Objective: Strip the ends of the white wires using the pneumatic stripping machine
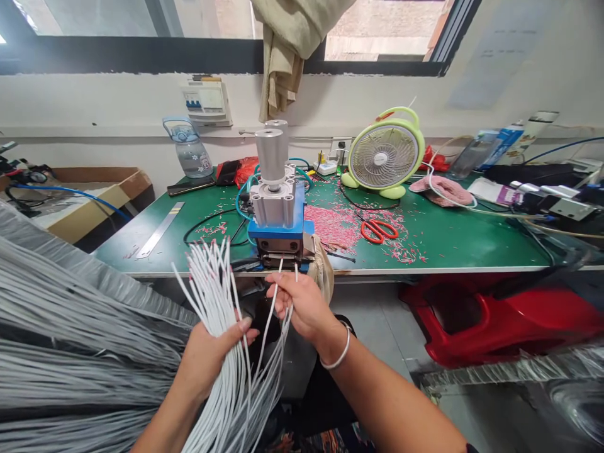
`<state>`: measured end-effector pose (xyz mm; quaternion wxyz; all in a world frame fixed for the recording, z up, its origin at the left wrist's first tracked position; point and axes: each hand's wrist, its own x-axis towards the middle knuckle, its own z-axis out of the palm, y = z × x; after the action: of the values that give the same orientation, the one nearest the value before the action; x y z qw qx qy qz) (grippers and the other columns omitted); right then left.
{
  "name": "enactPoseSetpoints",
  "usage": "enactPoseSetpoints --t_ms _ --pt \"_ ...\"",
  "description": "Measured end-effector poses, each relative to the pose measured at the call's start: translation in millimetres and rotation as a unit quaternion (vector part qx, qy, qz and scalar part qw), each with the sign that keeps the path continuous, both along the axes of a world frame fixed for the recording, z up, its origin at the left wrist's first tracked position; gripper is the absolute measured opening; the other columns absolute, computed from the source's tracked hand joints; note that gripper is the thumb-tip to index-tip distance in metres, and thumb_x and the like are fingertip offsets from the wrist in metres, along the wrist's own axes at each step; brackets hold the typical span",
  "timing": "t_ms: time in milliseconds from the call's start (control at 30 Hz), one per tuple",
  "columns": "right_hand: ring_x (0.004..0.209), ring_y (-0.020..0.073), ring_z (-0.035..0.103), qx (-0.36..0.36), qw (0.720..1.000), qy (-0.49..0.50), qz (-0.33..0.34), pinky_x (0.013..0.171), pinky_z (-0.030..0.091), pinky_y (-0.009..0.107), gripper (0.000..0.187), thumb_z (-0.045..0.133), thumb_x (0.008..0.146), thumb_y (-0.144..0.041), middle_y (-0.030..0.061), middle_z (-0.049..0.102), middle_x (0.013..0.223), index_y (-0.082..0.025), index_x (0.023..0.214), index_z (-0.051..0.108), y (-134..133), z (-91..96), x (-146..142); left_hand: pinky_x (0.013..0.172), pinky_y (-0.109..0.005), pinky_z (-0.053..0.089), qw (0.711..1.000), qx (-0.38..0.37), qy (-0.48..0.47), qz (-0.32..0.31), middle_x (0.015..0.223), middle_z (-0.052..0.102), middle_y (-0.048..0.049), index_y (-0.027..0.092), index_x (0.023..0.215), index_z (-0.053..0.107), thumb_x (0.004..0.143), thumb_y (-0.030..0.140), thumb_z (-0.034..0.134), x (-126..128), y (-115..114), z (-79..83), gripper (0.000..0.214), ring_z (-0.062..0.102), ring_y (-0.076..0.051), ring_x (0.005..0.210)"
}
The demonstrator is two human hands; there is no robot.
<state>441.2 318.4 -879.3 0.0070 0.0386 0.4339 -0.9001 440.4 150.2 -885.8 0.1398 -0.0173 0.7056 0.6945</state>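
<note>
My left hand [221, 346] is wrapped round a thick bundle of white cables [212, 314], whose ends fan upward with bits of pink showing. Between the fingers of my right hand [299, 302] is a single white cable [270, 318], its tip pointing up at the front of a blue and silver pneumatic press [277, 214]. Another cable end rises beside the same hand, and more strands hang below it. Whether the cable tip sits inside the press opening I cannot tell.
Pink and white scraps [330, 226] litter the green table [472, 242] around red-handled scissors [380, 231]. A green fan [384, 154], steel ruler [160, 231] and water bottle [191, 148] stand or lie farther back. Long cable bundles [70, 327] fill the left; a red stool [509, 321] is at right.
</note>
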Motion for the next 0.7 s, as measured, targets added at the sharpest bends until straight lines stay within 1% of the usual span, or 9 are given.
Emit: enactPoseSetpoints --t_ms 133,200,267,367,467,533,600,667,700 --pt "0.034 0.0025 0.040 -0.068 0.997 -0.037 -0.016 0.030 0.028 0.015 0.024 0.063 0.068 -0.031 -0.0010 0.054 0.055 -0.009 0.078 0.062 8.6 8.9 -6.2 0.057 -0.030 0.052 0.991 0.082 -0.028 0.098 0.063 0.063 -0.0007 0.014 0.082 0.055 0.056 0.026 0.072 -4.1 0.8 12.1 0.033 0.063 -0.018 0.056" --pt "0.034 0.0020 0.039 -0.076 0.996 -0.042 -0.021 0.029 0.026 0.014 0.023 0.063 0.068 -0.030 -0.0013 0.054 0.056 -0.009 0.078 0.062 11.4 10.7 -7.9 0.056 -0.030 0.053 0.987 0.104 -0.026 0.122 0.062 0.063 -0.0007 0.014 0.082 0.056 0.058 0.025 0.071 -5.9 1.1 15.1 0.031 0.062 -0.017 0.054" --pt "0.035 0.0022 0.039 -0.060 0.997 -0.030 -0.026 0.030 0.026 0.015 0.022 0.063 0.068 -0.030 -0.0016 0.054 0.057 -0.010 0.078 0.061 12.7 8.9 -8.3 0.055 -0.030 0.053 0.984 0.116 -0.038 0.129 0.062 0.063 -0.0006 0.015 0.081 0.056 0.057 0.023 0.071 -6.9 0.8 14.9 0.029 0.062 -0.016 0.054" --pt "0.035 0.0023 0.039 -0.013 0.999 0.009 -0.036 0.030 0.027 0.015 0.021 0.062 0.070 -0.032 -0.0025 0.053 0.057 -0.013 0.078 0.061 13.8 1.2 -5.9 0.053 -0.029 0.052 0.985 0.118 -0.063 0.108 0.061 0.062 0.0004 0.015 0.080 0.055 0.057 0.022 0.072 -6.6 0.0 11.1 0.030 0.061 -0.015 0.054" --pt "0.035 0.0024 0.039 0.048 0.998 0.045 0.001 0.032 0.028 0.016 0.022 0.061 0.071 -0.034 -0.0014 0.055 0.058 -0.012 0.075 0.061 16.1 -6.7 -0.2 0.051 -0.025 0.050 0.989 0.102 -0.069 0.080 0.058 0.060 0.0020 0.015 0.080 0.054 0.056 0.023 0.073 -4.7 0.5 7.4 0.032 0.058 -0.012 0.049" --pt "0.042 0.0040 0.045 0.085 0.994 0.067 0.026 0.039 0.035 0.017 0.024 0.061 0.070 -0.035 0.0005 0.056 0.059 -0.011 0.071 0.062 17.1 -10.1 4.6 0.048 -0.022 0.048 0.993 0.088 -0.053 0.059 0.056 0.059 0.0031 0.015 0.079 0.054 0.055 0.024 0.073 -3.2 2.0 5.2 0.032 0.056 -0.010 0.047" --pt "0.049 0.0059 0.050 0.096 0.992 0.074 0.034 0.048 0.040 0.018 0.025 0.061 0.070 -0.036 0.0008 0.056 0.060 -0.011 0.073 0.063 15.8 -11.9 8.9 0.047 -0.021 0.046 0.997 0.067 -0.030 0.039 0.054 0.057 0.0039 0.014 0.076 0.054 0.054 0.025 0.073 -1.7 4.0 2.1 0.032 0.054 -0.010 0.045" --pt "0.045 0.0054 0.046 0.112 0.990 0.067 0.052 0.045 0.037 0.018 0.027 0.060 0.070 -0.038 -0.0018 0.052 0.054 -0.012 0.081 0.063 11.4 -12.5 11.8 0.048 -0.022 0.045 0.999 0.034 -0.009 0.014 0.053 0.058 0.0035 0.013 0.074 0.054 0.054 0.025 0.073 -0.5 6.0 -1.7 0.030 0.054 -0.010 0.045" --pt "0.040 0.0043 0.041 0.133 0.987 0.061 0.068 0.040 0.033 0.017 0.029 0.060 0.070 -0.039 -0.0030 0.050 0.050 -0.013 0.083 0.063 8.4 -12.5 12.5 0.050 -0.023 0.046 1.000 0.015 -0.003 -0.004 0.054 0.058 0.0027 0.013 0.073 0.055 0.054 0.025 0.073 0.0 6.9 -3.4 0.029 0.054 -0.011 0.047"
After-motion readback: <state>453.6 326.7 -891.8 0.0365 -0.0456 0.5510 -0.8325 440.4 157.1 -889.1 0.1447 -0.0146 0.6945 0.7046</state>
